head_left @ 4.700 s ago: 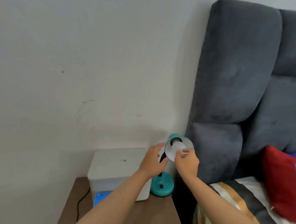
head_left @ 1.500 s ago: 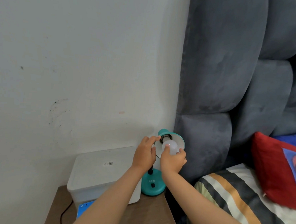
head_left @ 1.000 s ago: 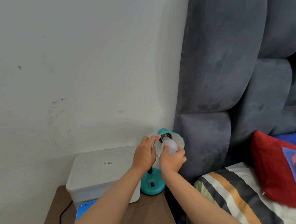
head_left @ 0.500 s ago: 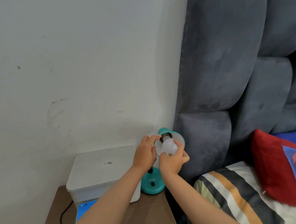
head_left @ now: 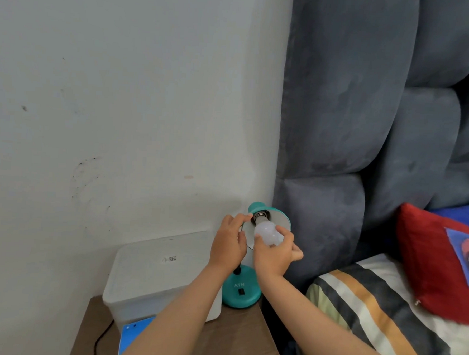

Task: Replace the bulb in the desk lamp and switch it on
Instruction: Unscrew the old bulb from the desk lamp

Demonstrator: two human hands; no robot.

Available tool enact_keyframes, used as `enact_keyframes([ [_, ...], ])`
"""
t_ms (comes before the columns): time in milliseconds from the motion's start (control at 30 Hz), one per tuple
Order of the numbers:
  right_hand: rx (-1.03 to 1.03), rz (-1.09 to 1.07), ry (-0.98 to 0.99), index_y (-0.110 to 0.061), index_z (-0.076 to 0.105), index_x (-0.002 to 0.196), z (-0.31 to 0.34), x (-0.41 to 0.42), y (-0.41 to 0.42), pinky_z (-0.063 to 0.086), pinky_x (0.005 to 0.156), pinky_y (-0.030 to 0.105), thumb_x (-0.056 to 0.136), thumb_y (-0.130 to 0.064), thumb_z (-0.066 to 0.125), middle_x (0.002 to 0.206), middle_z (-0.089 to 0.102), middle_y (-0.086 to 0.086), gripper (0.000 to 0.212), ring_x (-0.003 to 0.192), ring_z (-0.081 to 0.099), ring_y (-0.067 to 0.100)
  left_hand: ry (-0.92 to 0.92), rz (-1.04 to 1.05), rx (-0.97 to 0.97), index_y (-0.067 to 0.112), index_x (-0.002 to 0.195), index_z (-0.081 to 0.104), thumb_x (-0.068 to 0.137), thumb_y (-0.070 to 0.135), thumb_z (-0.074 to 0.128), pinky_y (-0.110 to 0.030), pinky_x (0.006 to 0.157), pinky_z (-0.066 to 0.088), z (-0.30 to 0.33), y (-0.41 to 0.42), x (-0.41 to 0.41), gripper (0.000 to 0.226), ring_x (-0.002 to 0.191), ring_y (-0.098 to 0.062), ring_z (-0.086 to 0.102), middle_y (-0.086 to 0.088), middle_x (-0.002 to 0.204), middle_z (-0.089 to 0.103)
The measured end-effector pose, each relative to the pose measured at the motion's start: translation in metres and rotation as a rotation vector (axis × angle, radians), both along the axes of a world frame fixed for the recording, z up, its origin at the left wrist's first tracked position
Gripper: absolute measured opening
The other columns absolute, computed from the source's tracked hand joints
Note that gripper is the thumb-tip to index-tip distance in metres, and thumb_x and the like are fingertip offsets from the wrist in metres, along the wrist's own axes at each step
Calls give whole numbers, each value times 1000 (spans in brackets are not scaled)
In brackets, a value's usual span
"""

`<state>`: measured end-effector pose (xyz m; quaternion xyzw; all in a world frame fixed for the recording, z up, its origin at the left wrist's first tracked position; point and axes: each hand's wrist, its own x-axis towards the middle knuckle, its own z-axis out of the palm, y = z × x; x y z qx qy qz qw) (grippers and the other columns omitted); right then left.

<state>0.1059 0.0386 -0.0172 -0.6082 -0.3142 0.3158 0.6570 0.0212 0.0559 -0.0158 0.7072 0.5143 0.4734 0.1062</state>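
A: From the head view, what's different from a moment back?

B: The frosted white round bulb (head_left: 268,233) sits further out of the socket now. Half a second ago its dome was closer in against the pale inner face of the teal metal lamp shade (head_left: 280,220); now the ribbed metal screw base shows between bulb and socket. I'd judge the old bulb is nearly unscrewed, so the swap itself hasn't begun.

A: And the hands?

B: The right hand (head_left: 274,255) is grasping the bulb, fingers and thumb curled round the dome from below. The left hand (head_left: 228,241) steadies the shade, fingertips curled on its left rim. Both were in much the same places a second ago.

A: Where does the lamp stand?

B: Its round teal base (head_left: 241,291), smooth and glossy with a small black switch on the front, rests on the brown wood-grain counter (head_left: 234,342), right beside the headboard. No replacement bulb is visible.

A: Surfaces around it?

B: A matte white plastic lidded box (head_left: 156,276) stands just left of the base, a blue card (head_left: 133,333) leaning at its front. Behind is a scuffed white wall (head_left: 123,88); to the right a plush grey tufted headboard (head_left: 355,116), a striped blanket (head_left: 370,322) and a red cushion (head_left: 437,261).
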Motion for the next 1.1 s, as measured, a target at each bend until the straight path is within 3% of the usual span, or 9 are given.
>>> enact_keyframes([
  [267, -42, 5, 1, -10, 41, 132, 6, 8, 0, 40, 77, 28, 83, -37, 65, 131, 42, 15, 60, 107, 54, 29, -10, -4, -1, 31, 117, 52, 87, 1, 46, -37, 74, 55, 0, -1, -1, 44, 80, -18, 57, -3, 104, 51],
  [467, -32, 40, -9, -9, 51, 126, 9, 11, -1, 42, 77, 26, 81, -27, 69, 128, 43, 17, 51, 93, 47, 19, -20, 19, 22, 26, 119, 53, 87, -1, 44, -33, 72, 53, -2, -2, 1, 43, 80, -19, 55, -7, 100, 50],
  [600, 5, 59, -12, -14, 51, 128, 7, 9, -3, 43, 79, 26, 76, -20, 75, 128, 39, 17, 57, 98, 50, 22, -44, 26, 33, 23, 119, 53, 86, -4, 44, -11, 69, 43, -2, -2, 3, 43, 78, -13, 52, -9, 96, 48],
  [700, 2, 51, 4, -17, 46, 133, 5, 9, -1, 43, 81, 27, 75, -27, 76, 129, 40, 14, 66, 107, 54, 28, -71, 22, 35, 23, 117, 54, 85, -6, 43, -1, 71, 39, -2, -1, 4, 44, 78, -6, 49, -9, 95, 47],
  [833, -27, 46, 35, -12, 45, 132, 5, 9, 4, 47, 89, 33, 79, -35, 70, 129, 50, 16, 63, 110, 56, 30, -82, 32, 39, 24, 116, 54, 86, -6, 43, 1, 72, 37, -3, 0, 6, 44, 78, -3, 48, -7, 94, 46],
  [1100, 6, 61, -41, -17, 54, 128, 6, 11, 0, 43, 85, 27, 77, -15, 74, 127, 44, 16, 54, 92, 49, 18, -141, 55, 40, 24, 113, 56, 85, -6, 44, 1, 74, 37, -4, -1, 8, 43, 80, -7, 51, -7, 92, 46],
])
